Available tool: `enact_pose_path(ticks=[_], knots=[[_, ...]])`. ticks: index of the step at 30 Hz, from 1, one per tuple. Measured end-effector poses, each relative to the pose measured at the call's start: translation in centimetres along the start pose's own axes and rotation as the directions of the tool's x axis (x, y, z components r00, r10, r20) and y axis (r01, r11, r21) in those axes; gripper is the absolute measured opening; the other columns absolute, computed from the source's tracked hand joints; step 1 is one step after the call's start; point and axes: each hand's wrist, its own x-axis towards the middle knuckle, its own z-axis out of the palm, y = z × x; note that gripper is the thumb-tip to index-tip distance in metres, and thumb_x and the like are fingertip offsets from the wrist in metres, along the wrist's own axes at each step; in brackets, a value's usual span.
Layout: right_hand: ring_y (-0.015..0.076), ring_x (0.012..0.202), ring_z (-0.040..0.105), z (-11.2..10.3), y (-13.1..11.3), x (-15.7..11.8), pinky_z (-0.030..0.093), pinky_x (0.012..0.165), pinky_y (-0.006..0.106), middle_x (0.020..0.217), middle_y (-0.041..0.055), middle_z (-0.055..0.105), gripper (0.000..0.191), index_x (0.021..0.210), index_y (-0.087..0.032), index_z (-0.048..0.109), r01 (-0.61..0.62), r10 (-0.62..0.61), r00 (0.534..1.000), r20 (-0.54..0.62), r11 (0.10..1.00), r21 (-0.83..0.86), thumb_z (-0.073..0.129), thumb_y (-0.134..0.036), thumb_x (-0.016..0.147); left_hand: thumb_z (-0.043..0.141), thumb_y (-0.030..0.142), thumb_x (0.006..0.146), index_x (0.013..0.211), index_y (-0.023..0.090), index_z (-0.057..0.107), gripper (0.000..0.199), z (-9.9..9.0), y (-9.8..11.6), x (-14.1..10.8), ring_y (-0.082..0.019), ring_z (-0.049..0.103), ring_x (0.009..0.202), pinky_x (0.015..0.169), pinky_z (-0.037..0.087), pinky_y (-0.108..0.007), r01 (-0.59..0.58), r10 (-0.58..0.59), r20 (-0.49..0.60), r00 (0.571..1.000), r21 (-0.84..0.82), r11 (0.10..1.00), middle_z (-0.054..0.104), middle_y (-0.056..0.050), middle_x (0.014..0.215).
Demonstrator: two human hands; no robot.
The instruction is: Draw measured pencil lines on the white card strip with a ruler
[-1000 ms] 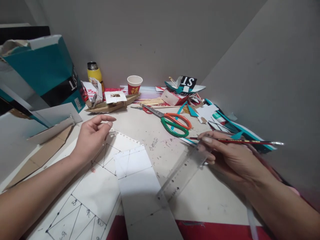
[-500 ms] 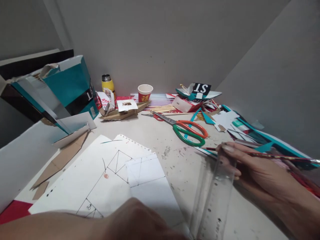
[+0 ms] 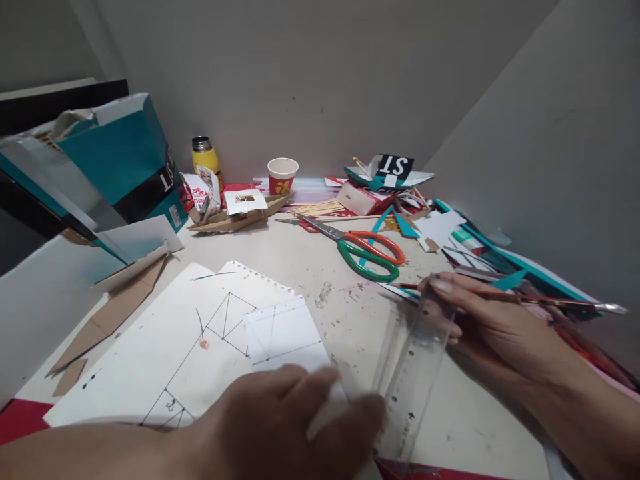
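Note:
My right hand (image 3: 480, 320) pinches the upper end of a clear plastic ruler (image 3: 415, 380), which slants down toward the table's front edge. A thin dark red pen or brush (image 3: 530, 298) runs behind its fingers. Blurred by motion, my left hand (image 3: 295, 413) is over the lower part of the paper, thumb and forefinger apart, close to the ruler's lower end; nothing shows between them. Under it lies a white sheet (image 3: 135, 360) with drawn lines, and on that a smaller lined piece of paper (image 3: 285, 333).
Scissors (image 3: 370, 253) with orange and green handles lie beyond the ruler. Farther back stand a paper cup (image 3: 283, 177), a yellow bottle (image 3: 206, 159) and a cardboard boat shape (image 3: 240, 219). A teal box (image 3: 125, 160) is at left, paper scraps (image 3: 440, 230) at right.
My left hand has risen into view and moved right, its thumb and forefinger now showing apart. My right hand and the ruler have shifted slightly left. The whole view has shifted a little.

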Motion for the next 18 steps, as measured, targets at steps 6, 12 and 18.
enact_pose_path(ticks=[6, 12, 18], knots=[[0.0082, 0.043, 0.042, 0.1, -0.1, -0.1, 0.036, 0.040, 0.017, 0.046, -0.0016, 0.050, 0.049, 0.052, -0.018, 0.062, 0.021, -0.021, 1.000, -0.007, 1.000, -0.023, 0.092, -0.055, 0.063, 0.045, 0.038, 0.105, 0.144, 0.030, 0.058, 0.042, 3.0, 0.3, 1.2, -0.037, 0.066, 0.119, 0.093, 0.047, -0.049, -0.040, 0.034, 0.031, 0.999, 0.240, 0.970, 0.068, -0.008, 0.139], [0.0076, 0.042, 0.042, 0.0, 0.0, 0.0, 0.035, 0.040, 0.016, 0.049, -0.0019, 0.053, 0.046, 0.053, -0.018, 0.063, 0.024, -0.024, 1.000, -0.008, 1.000, -0.011, 0.093, -0.052, 0.063, 0.038, 0.034, 0.108, 0.138, 0.025, 0.063, 0.040, 4.1, -0.5, 1.7, -0.026, 0.058, 0.131, 0.109, 0.039, -0.041, -0.227, 0.239, -0.083, 0.967, 0.137, 0.964, 0.065, 0.002, 0.143], [0.0076, 0.042, 0.042, -0.3, 0.2, 0.0, 0.036, 0.039, 0.016, 0.048, -0.0022, 0.054, 0.044, 0.057, -0.019, 0.063, -0.017, 0.016, 1.000, 0.008, 0.999, 0.036, 0.094, -0.050, 0.063, 0.035, 0.033, 0.110, 0.132, 0.027, 0.066, 0.038, 4.0, -0.8, 2.2, -0.020, 0.057, 0.133, 0.113, 0.040, -0.035, -0.370, 0.371, -0.043, 0.928, 0.025, 0.929, 0.068, 0.007, 0.140]])
